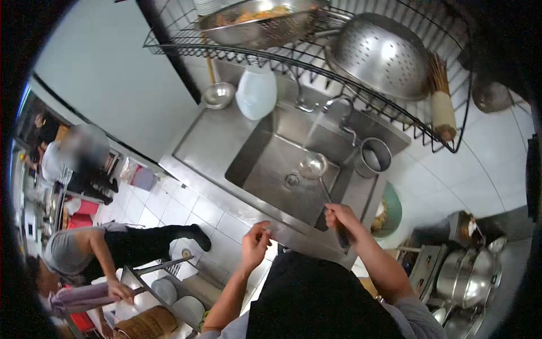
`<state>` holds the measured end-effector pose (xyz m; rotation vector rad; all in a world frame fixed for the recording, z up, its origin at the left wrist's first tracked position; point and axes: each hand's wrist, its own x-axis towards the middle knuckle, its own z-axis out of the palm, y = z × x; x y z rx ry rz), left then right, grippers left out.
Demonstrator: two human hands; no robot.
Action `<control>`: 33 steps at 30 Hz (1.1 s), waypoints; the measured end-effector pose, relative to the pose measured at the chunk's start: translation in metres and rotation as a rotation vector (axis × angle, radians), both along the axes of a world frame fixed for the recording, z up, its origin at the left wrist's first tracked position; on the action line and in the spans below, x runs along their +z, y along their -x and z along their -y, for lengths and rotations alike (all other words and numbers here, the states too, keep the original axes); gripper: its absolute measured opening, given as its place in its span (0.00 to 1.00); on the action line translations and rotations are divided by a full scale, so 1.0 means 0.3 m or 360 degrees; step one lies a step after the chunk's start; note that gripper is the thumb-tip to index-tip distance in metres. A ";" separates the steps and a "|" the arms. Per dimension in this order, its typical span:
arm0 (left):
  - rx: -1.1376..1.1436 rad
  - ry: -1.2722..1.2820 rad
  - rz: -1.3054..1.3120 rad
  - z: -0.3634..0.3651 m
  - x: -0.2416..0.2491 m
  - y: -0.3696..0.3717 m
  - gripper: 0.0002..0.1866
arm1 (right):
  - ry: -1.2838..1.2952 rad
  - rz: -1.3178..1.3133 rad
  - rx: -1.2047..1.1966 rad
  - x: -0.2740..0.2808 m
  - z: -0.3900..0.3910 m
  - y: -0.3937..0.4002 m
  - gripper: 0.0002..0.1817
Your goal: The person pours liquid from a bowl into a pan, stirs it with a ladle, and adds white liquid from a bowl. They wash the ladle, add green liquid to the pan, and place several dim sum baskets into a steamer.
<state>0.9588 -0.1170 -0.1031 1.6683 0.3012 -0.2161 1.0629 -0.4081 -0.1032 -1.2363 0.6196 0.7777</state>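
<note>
Your right hand [337,216] has its fingers wrapped round the dark handle of a long steel ladle [314,167], gripping it near the end. From your fist the thin shaft runs up and away to the round, shiny bowl of the ladle, which sits over the middle of the rectangular stainless steel sink [265,169], just beside the round drain [292,181] and under a stream of water falling from the steel tap [339,107].

Your left hand [255,243] hangs near the front rim of the sink, holding nothing, its fingers loosely curled and a little apart. It is close to the right hand but not touching it or the ladle.

The sink is set in a brushed steel bench [209,138]. On it stand one small round steel bowl [218,94], one white plastic tub [257,93] tipped on its side, and one cylindrical steel pot [374,154] at the right of the basin.

Above hangs a black wire rack [389,113] carrying two perforated steel colanders: one shallow colander [259,22] with food in it, one domed colander [381,56] upturned. A bundle of bamboo sticks [440,96] lies beside the second.

At the left, one person in a grey top [73,254] bends over the white tiled floor [169,209].
</note>
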 end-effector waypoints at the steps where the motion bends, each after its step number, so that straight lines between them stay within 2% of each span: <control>1: 0.0013 0.0053 0.0013 0.004 0.010 0.008 0.15 | -0.0055 -0.0048 -0.0082 -0.040 -0.025 -0.008 0.16; 3: 0.0044 0.0088 0.0037 -0.015 0.039 0.009 0.15 | -0.0128 -0.0086 -0.0145 -0.039 -0.038 -0.020 0.15; 5: -0.0006 0.0004 0.0008 -0.020 0.052 0.016 0.16 | -0.0222 -0.0197 0.0109 0.058 0.006 0.006 0.18; 6: 0.0004 0.0013 0.0001 -0.021 0.042 0.018 0.16 | -0.0212 -0.0205 0.0117 0.033 0.006 -0.002 0.18; 8: 0.0000 0.0007 -0.0002 -0.035 0.028 0.016 0.16 | -0.0543 -0.0241 -0.0043 -0.034 -0.017 -0.021 0.10; 10: -0.0001 -0.0027 0.0018 -0.034 0.070 0.005 0.15 | -0.0423 -0.0172 -0.0036 -0.019 -0.060 -0.023 0.07; 12: -0.0001 -0.0004 -0.0037 -0.029 0.118 0.008 0.16 | -0.0298 -0.0123 -0.0041 0.002 -0.071 -0.019 0.10; 13: 0.0001 0.0004 -0.0030 -0.031 0.103 0.012 0.15 | -0.0461 -0.0247 -0.0100 0.017 -0.039 -0.021 0.08; 14: 0.0050 0.0003 -0.0025 -0.023 0.076 0.014 0.15 | -0.0625 -0.0365 -0.0125 0.036 -0.018 -0.046 0.16; 17: -0.0084 -0.0114 0.0050 -0.025 -0.022 0.041 0.17 | -0.0503 -0.0052 0.0009 0.040 -0.053 -0.044 0.19; 18: -0.0145 -0.0208 0.0103 -0.029 -0.050 0.042 0.19 | -0.0569 0.0022 0.0071 0.008 -0.035 -0.041 0.14; 19: -0.0119 -0.0239 0.0131 -0.033 -0.005 0.041 0.18 | -0.0637 0.0097 0.0130 -0.026 -0.015 -0.041 0.10; 20: -0.0131 -0.0242 0.0163 -0.038 0.023 0.024 0.18 | -0.0705 0.0172 0.0186 -0.064 0.003 -0.044 0.10; 22: -0.0083 -0.0094 0.0042 -0.047 0.015 0.018 0.17 | -0.1048 -0.0464 -0.0079 -0.087 0.051 -0.073 0.16; 23: -0.0070 -0.0119 0.0036 -0.052 0.021 0.012 0.17 | -0.1035 -0.0465 -0.0032 -0.095 0.033 -0.088 0.16; 25: -0.0054 -0.0114 0.0016 -0.048 0.027 0.004 0.17 | -0.0865 -0.0394 -0.0198 -0.129 0.013 -0.091 0.16; 30: -0.0085 -0.0127 0.0005 -0.051 0.029 -0.031 0.17 | -0.0993 -0.0480 -0.0101 -0.121 0.084 -0.091 0.16; 32: -0.0114 -0.0098 -0.0019 -0.051 0.031 -0.039 0.17 | -0.0774 -0.0272 -0.0170 -0.090 0.058 -0.075 0.16; 33: -0.0129 -0.0099 -0.0015 -0.041 0.020 -0.041 0.17 | -0.0818 -0.0381 -0.0217 -0.110 0.044 -0.090 0.16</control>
